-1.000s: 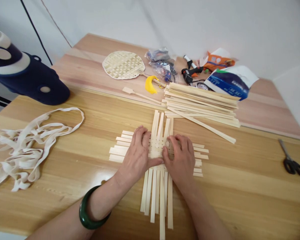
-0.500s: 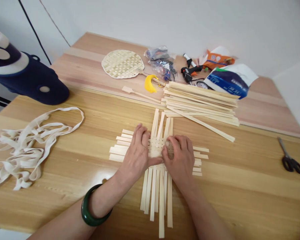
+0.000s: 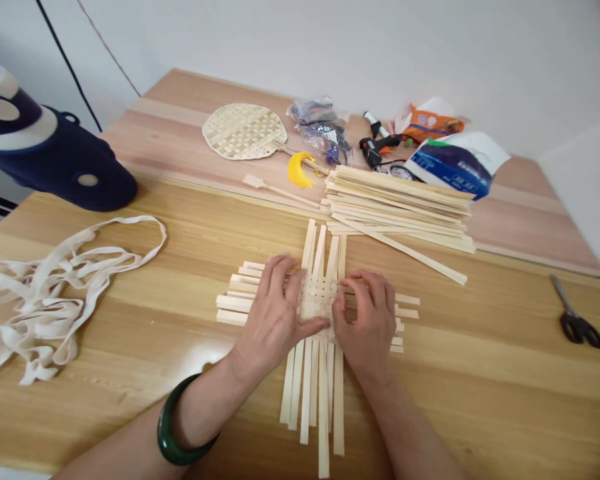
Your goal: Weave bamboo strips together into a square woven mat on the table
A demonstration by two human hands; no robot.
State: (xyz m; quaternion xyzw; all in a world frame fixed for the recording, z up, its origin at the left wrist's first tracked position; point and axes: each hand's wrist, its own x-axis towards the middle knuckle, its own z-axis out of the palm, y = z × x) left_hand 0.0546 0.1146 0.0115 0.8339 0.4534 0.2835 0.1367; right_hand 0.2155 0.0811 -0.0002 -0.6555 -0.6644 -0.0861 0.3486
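A cross-shaped weave of flat bamboo strips (image 3: 311,308) lies on the table, its loose ends pointing in four directions. My left hand (image 3: 276,313) rests on its left side, with the fingers spread and the thumb stretched across the lower edge of the woven middle. On the right side, my right hand (image 3: 367,317) has its fingers curled over the strips, with thumb and forefinger at the edge of the woven part. Part of the sideways strips is hidden under both hands. A dark green bangle (image 3: 173,427) circles my left wrist.
Behind the weave lies a pile of bamboo strips (image 3: 400,203). A woven fan (image 3: 245,132), yellow tassel (image 3: 299,170), small wooden paddle (image 3: 275,191), glue gun (image 3: 377,150) and blue packet (image 3: 450,170) are farther back. White tape (image 3: 70,287) lies left, scissors (image 3: 575,320) right.
My right hand has shifted slightly right, its thumb and forefinger drawing back from the middle of the weave. The left hand stays nearly in place. The whole view has moved a little.
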